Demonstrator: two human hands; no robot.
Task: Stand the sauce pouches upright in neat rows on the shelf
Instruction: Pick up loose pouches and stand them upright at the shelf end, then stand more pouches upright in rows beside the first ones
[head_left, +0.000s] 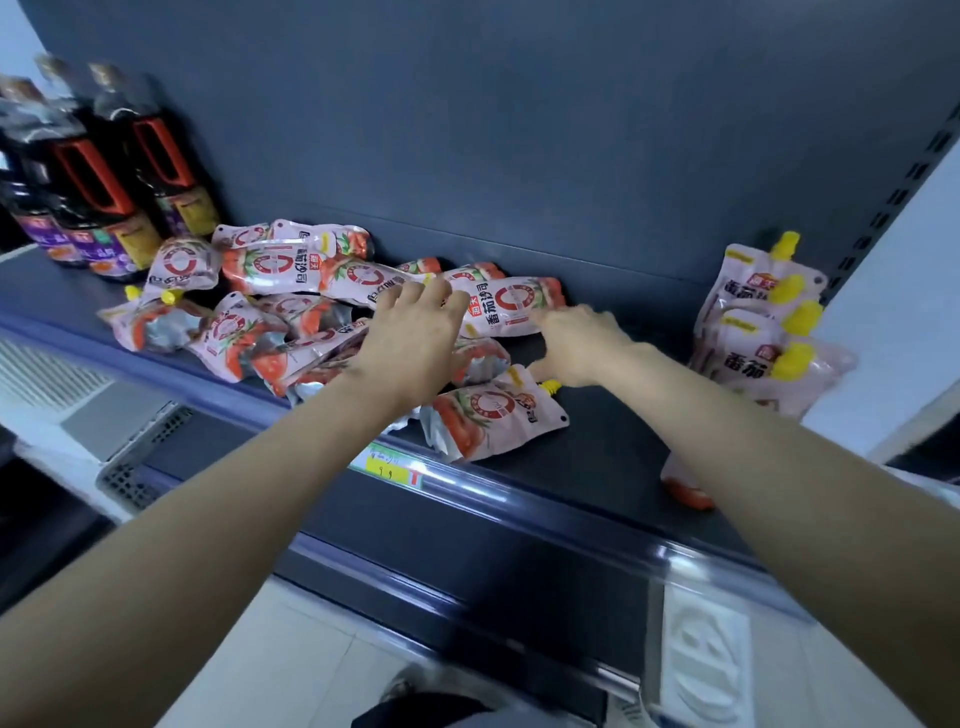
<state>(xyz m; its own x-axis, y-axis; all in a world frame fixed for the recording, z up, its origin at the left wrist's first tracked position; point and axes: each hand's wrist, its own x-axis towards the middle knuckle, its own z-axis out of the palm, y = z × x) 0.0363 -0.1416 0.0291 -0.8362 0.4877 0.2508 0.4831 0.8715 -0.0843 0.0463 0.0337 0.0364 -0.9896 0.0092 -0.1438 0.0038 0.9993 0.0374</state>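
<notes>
Several pink sauce pouches (270, 312) with yellow caps lie in a jumbled pile on the left and middle of the dark shelf (608, 447). One labelled pouch (506, 306) lies flat at the back, between my hands. My left hand (415, 338) reaches over the pile with its fingers bent at that pouch's left end; the fingertips are hidden. My right hand (576, 343) touches its right lower edge, thumb spread wide. Another pouch (498, 415) lies near the front edge. Several pouches (763, 317) stand upright at the far right.
Dark sauce bottles (104, 171) with red handles stand at the shelf's left end. A price tag (387, 465) sits on the front rail. A fallen pouch (685, 491) peeks out under my right forearm. The slotted shelf upright (893, 171) bounds the right side.
</notes>
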